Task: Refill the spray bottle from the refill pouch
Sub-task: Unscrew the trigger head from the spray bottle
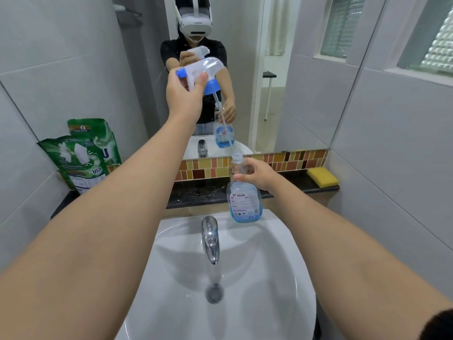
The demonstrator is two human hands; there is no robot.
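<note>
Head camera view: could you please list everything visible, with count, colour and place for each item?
Spray bottle: one, clear with blue liquid low inside, held over the sink's back edge.
Trigger head: one, translucent white with blue nozzle and collar, lifted above the bottle; its dip tube still reaches the bottle's neck.
Refill pouch: one, green, leaning on the left wall on the ledge.
Sponge: one, yellow, right end of the ledge.
Faucet: one, chrome, at the back of the sink.
Sink: one, white, below the hands.
Ledge: one, dark speckled, behind the sink.
Mirror: one, above a multicoloured tile strip.
Left hand: grips the trigger head.
Right hand: holds the bottle's neck.
</note>
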